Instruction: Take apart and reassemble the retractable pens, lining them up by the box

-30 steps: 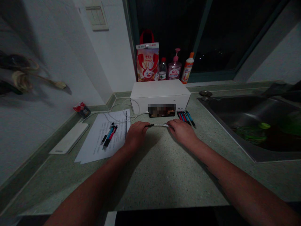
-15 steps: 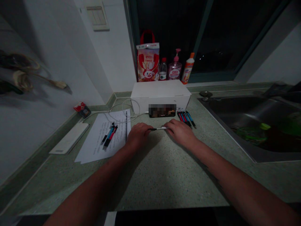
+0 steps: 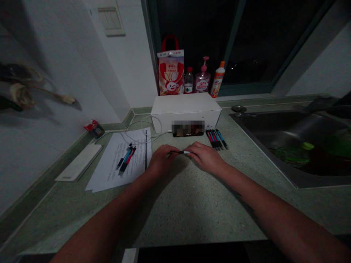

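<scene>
A thin pen, black at one end and white at the other, spans the gap between my hands just over the counter. My left hand pinches its dark end, while the fingers of my right hand are closed on the white end. Fingers cover both tips. To the right of my right hand lies a row of several blue, red and black pens. More such pens rest in a small pile on printed paper sheets, left of my left hand.
Behind my hands a phone leans on a white box, with a white cable running left. A white flat case and a small red packet lie by the wall. At right is a metal sink.
My two hands have come closer together along the pen, so less of it shows between them. The pens on the paper and in the row stay where they were.
</scene>
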`<state>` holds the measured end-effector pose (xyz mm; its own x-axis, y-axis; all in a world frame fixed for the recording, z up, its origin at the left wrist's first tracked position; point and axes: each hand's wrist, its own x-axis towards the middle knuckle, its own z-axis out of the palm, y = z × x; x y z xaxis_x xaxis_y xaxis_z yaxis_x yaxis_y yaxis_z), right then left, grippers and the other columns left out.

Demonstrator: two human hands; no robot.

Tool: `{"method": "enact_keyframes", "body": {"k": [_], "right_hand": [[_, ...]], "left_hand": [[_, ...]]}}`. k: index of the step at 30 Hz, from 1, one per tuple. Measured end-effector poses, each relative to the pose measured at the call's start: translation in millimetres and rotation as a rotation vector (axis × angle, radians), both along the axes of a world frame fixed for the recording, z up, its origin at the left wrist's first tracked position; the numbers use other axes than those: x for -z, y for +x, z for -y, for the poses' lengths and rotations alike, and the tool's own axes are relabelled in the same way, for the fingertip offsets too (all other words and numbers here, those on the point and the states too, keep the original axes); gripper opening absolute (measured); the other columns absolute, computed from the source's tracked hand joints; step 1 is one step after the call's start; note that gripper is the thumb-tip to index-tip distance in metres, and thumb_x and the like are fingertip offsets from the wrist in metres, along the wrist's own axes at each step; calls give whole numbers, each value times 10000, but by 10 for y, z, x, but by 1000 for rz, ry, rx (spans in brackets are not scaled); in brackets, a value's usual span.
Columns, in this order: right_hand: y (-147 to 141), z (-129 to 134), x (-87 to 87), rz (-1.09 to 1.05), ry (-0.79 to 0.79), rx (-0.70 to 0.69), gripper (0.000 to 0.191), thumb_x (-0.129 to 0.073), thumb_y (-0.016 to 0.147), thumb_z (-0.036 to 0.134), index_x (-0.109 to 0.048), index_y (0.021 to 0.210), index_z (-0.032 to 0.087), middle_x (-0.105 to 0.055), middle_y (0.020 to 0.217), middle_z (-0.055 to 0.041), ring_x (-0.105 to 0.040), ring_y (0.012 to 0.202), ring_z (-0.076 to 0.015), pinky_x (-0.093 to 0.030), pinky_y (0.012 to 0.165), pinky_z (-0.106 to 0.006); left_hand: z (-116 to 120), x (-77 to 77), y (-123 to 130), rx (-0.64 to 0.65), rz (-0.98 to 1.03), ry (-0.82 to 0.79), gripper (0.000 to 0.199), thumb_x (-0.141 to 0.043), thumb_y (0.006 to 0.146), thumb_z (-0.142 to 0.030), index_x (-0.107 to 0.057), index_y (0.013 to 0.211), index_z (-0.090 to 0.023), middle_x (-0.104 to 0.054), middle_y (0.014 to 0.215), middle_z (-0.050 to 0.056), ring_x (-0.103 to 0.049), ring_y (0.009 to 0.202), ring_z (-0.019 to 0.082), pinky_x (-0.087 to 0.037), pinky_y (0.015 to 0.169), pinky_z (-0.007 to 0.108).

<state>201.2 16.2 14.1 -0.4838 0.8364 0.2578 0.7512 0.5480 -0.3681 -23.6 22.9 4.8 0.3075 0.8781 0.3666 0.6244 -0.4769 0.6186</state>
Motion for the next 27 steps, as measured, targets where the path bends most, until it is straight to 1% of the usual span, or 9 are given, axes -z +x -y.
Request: {"method": "enact_keyframes", "body": {"k": [3,7,11,13,15,19,23,25,27], "right_hand": [[-21,1,2,-21,-12,15,278,-480,1048,287,-708,1198,238,-690,1077,-70,-657,999,-201,-492,878,-318],[-35,2,7,-35,-7,18,294,-457,1057,299,-701,1206,231,-685,1054,-69,-656,996,-201,-485,866,-312],[-29,0,12,-31,6,18,296,-457,1059,302,-701,1210,227,-685,1068,-69,-654,1006,-199,-480,872,-303],[-27,1,12,-28,9,18,295,-459,1060,304,-702,1209,226,-686,1071,-70,-655,1005,-201,-482,872,-306],[-26,1,12,-29,12,17,297,-452,1062,306,-700,1207,231,-687,1063,-70,-654,1000,-203,-485,872,-311],[-27,3,10,-39,19,11,295,-447,1064,317,-700,1195,237,-688,1060,-67,-652,995,-203,-485,868,-311],[-34,6,0,-31,21,21,287,-450,1063,302,-697,1195,238,-690,1041,-65,-655,976,-199,-484,843,-305],[-39,8,-3,-27,23,18,282,-453,1062,291,-699,1188,235,-689,1031,-63,-655,973,-199,-484,837,-305],[-43,8,-2,-28,30,19,272,-462,1058,284,-702,1174,233,-688,1018,-62,-656,961,-199,-483,829,-305]], "left_hand": [[4,-6,7,24,58,59,108,-658,869,-136,-721,897,-220,-753,955,29,-674,976,207,-528,937,388],[27,-29,14,-125,184,-42,212,-682,880,-237,-687,1090,-204,-752,970,30,-700,914,206,-557,859,359],[29,-47,4,-127,119,-121,128,-588,945,-241,-709,920,-208,-748,896,8,-695,884,206,-541,867,358],[17,-37,1,-113,152,-108,88,-642,898,-205,-706,958,-204,-752,976,15,-694,939,210,-538,900,361],[3,-20,-1,-129,234,-151,160,-657,889,-226,-690,1044,-206,-755,960,16,-704,921,209,-554,871,364],[-16,-11,-6,-120,267,-222,72,-643,892,-262,-702,900,-221,-755,879,6,-709,881,205,-557,868,377],[-22,-29,1,-138,341,-267,154,-653,870,-300,-698,986,-210,-761,878,22,-720,851,203,-568,803,358],[-23,-34,8,-152,315,-320,159,-611,893,-335,-702,915,-207,-747,791,15,-717,785,205,-567,753,350],[-23,-34,15,-129,295,-303,115,-641,853,-308,-697,830,-210,-753,817,17,-717,821,209,-562,793,354]]}}
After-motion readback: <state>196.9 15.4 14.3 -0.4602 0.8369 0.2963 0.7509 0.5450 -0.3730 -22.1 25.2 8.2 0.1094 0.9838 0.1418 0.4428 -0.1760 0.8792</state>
